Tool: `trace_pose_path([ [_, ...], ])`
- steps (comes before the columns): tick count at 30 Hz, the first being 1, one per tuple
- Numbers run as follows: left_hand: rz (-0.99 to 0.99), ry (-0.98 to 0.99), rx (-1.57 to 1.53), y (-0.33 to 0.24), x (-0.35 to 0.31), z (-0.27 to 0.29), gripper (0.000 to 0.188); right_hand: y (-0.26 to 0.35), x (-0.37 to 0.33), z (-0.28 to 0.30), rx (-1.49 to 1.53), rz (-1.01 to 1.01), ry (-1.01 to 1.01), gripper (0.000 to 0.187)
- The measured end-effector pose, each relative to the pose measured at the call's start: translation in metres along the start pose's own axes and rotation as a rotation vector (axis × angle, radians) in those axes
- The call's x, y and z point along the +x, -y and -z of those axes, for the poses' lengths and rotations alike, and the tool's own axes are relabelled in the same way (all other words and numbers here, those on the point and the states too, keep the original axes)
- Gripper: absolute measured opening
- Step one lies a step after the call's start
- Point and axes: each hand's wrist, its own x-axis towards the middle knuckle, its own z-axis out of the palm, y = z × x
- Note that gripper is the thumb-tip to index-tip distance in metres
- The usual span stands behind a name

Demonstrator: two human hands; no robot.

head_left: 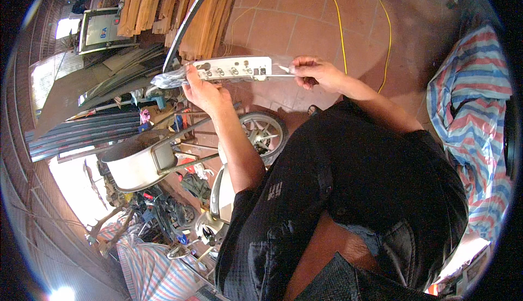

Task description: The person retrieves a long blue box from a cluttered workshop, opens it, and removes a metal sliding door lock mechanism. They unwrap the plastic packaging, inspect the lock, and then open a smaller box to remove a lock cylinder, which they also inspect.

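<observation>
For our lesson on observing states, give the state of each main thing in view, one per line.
Package, held in both hands; sealed or open unclear
Left hand, closed on package
Right hand, gripping package's end
Planks, stacked
Yellow cord, uncoiled
Striped sheet at right, creased

From the wearer's head, the fisheye view (wide, rim-bent) looks down over nearby hands (208, 94).

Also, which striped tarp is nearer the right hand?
The tarp on the picture's right; the other tarp, lower left, is farther from the right hand.
</observation>
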Motion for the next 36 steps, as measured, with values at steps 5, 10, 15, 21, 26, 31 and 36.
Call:
trace_pose_path([
  [5,0.07,0.128,-0.046,0.004,-0.002,-0.004,0.022,0.007,-0.008,-0.007,-0.336,0.01,0.124,0.023],
  [10,0.136,0.124,-0.156,0.004,0.006,-0.011,0.037,0.021,-0.022,-0.028,-0.718,0.112,0.026,0.039],
  [15,0.232,0.048,-0.252,0.01,0.039,-0.005,0.037,0.032,-0.041,-0.031,-1.008,0.358,0.059,0.03],
  [21,0.3,0.16,-0.458,-0.003,0.144,0.032,0.034,0.027,-0.071,-0.018,-0.961,0.086,0.059,0.029],
  [26,-0.088,-0.163,-0.292,-0.033,0.24,0.064,0.041,0.012,-0.105,-0.009,-0.445,-0.148,-0.169,0.03],
  [31,0.245,0.47,0.147,0.071,0.143,-0.015,0.066,-0.019,-0.121,-0.045,-0.087,0.14,-0.567,0.024],
  [36,0.951,1.408,-0.041,0.158,-0.081,-0.096,0.054,-0.021,-0.13,-0.079,-0.067,0.365,-0.77,0.024],
])
